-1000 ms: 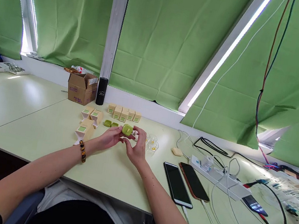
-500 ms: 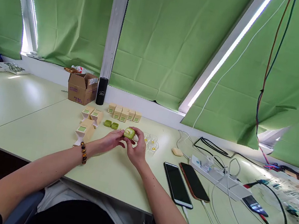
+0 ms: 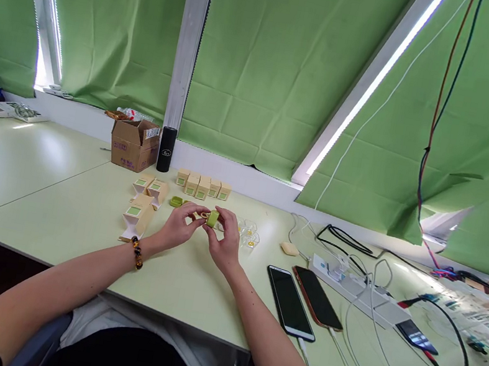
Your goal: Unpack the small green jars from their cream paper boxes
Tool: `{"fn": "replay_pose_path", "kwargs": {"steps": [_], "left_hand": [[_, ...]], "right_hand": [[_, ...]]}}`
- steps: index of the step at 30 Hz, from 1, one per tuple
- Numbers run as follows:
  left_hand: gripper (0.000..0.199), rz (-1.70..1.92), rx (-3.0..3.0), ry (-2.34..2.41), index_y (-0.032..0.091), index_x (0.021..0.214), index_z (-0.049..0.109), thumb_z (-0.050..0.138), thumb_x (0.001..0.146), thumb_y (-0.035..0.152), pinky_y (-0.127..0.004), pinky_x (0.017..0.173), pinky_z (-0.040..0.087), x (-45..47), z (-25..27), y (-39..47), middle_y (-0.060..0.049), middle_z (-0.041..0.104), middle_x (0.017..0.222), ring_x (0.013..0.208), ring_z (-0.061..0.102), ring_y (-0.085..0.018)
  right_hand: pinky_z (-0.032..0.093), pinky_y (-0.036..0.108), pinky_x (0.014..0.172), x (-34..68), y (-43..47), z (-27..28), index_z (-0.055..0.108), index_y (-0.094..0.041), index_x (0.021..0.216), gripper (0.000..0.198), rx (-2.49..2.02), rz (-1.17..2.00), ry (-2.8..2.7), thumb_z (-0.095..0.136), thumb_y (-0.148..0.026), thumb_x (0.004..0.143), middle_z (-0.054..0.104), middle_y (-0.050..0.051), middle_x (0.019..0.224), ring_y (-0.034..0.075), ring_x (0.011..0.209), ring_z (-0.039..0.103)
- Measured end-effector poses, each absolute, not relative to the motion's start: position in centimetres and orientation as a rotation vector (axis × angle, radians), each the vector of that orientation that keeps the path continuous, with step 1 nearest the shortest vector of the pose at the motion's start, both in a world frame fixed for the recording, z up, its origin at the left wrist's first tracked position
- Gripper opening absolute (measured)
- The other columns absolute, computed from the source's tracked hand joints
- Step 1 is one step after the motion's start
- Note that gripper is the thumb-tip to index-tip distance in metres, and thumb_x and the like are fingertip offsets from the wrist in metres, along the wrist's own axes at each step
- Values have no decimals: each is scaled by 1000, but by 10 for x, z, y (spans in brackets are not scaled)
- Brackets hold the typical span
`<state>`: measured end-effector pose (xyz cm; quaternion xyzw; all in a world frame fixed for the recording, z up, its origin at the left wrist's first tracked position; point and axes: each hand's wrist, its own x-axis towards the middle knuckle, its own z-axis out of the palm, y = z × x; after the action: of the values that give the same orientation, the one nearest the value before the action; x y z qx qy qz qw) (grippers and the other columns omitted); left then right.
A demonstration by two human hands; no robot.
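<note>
Mid-frame, the case (image 3: 212, 219) has turned edge-on since half a second ago, pinched by the right hand (image 3: 225, 239); the left hand's (image 3: 177, 223) fingertips bunch at its left side, their grip unclear, and now mostly cover one of two green trays (image 3: 176, 201). Right of centre, clear cups (image 3: 252, 237) hold something yellow. Left of centre, the open carton's (image 3: 133, 149) inside is hidden.

Pale worktop (image 3: 188, 287), with a black flask (image 3: 165, 150) standing near the back edge. Just left of the flask, a cardboard box (image 3: 130, 150); just right, small cartons (image 3: 192, 184) in a cluster. In front of the flask, open cartons (image 3: 139, 210) and a green case (image 3: 176, 201). Farther right, clear cups (image 3: 251, 241); well right of the flask, two phones (image 3: 291, 301), a power strip (image 3: 359, 297) and cables (image 3: 467, 361).
</note>
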<state>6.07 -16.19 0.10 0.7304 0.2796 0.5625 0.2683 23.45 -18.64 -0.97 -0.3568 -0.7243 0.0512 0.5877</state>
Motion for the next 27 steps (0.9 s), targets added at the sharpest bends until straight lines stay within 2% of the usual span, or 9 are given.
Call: {"fn": "replay_pose_path", "kwargs": {"steps": [4, 12, 21, 25, 27], "left_hand": [[20, 1570, 1932, 793, 23, 105, 78, 69, 93, 36, -36, 83, 60, 63, -4, -158, -8, 76, 106, 95, 71, -21], [21, 1606, 1947, 833, 24, 89, 79, 70, 92, 41, -33, 72, 57, 62, -1, -159, -7, 75, 89, 84, 68, -20], [23, 1602, 1873, 744, 23, 78, 79, 75, 87, 44, -35, 74, 55, 62, -11, -149, -5, 72, 80, 80, 66, -20], [21, 1524, 1809, 732, 23, 79, 81, 79, 83, 44, -35, 75, 55, 62, -8, -147, -5, 74, 80, 79, 67, -20], [19, 1475, 1809, 788, 22, 87, 82, 80, 81, 40, -36, 78, 56, 61, -5, -150, -6, 77, 88, 84, 69, -21]], "right_hand": [[62, 44, 99, 235, -183, -13, 58, -28, 132, 41, -788, 228, -1635, 72, -29, 93, 61, 10, 125, 24, 110, 67], [64, 44, 99, 235, -182, -14, 62, -28, 125, 39, -754, 325, -1630, 76, -28, 89, 64, 8, 122, 23, 108, 70], [66, 44, 97, 237, -183, -14, 66, -30, 127, 39, -723, 317, -1651, 76, -26, 89, 64, 7, 119, 23, 107, 69], [65, 44, 99, 239, -181, -14, 65, -30, 129, 41, -727, 340, -1678, 75, -25, 89, 63, 8, 122, 23, 109, 69], [64, 44, 100, 241, -180, -13, 65, -30, 130, 43, -741, 336, -1677, 73, -23, 89, 61, 8, 126, 23, 112, 68]]}}
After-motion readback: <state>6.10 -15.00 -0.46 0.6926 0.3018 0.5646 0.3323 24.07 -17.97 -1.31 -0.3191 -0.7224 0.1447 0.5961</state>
